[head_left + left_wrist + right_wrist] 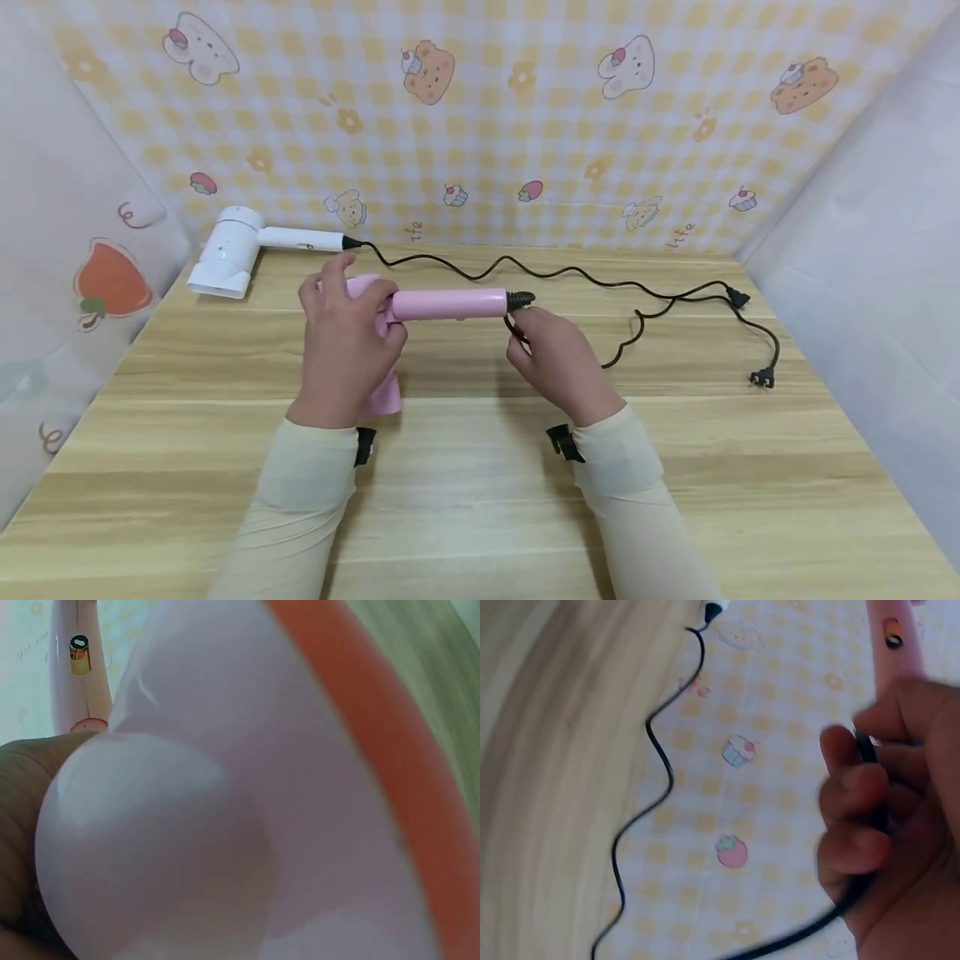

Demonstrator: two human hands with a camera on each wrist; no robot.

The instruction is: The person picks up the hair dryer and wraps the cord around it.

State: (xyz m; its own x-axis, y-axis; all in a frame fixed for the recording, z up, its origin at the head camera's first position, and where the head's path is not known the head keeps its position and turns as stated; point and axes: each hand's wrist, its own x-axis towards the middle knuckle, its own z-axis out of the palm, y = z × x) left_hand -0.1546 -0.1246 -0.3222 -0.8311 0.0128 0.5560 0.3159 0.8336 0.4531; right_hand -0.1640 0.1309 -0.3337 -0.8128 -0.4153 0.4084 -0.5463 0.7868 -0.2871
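A pink hair dryer [450,304] is held above the table, its handle pointing right. My left hand [341,333] grips it around the head end, where the handle joins; the hand hides much of the head. In the left wrist view the pink head [172,840] fills most of the picture. My right hand [558,358] holds the dryer's black cord just below the ribbed sleeve [521,301] at the handle's end. In the right wrist view, fingers curl around this cord [802,934].
A white hair dryer [232,246] lies at the back left of the wooden table [465,500]. Its black cord [551,273] runs along the back to the right. Two black plugs, one [738,297] farther back and one [762,377] nearer, lie at the right. A checked cloth [480,150] hangs behind.
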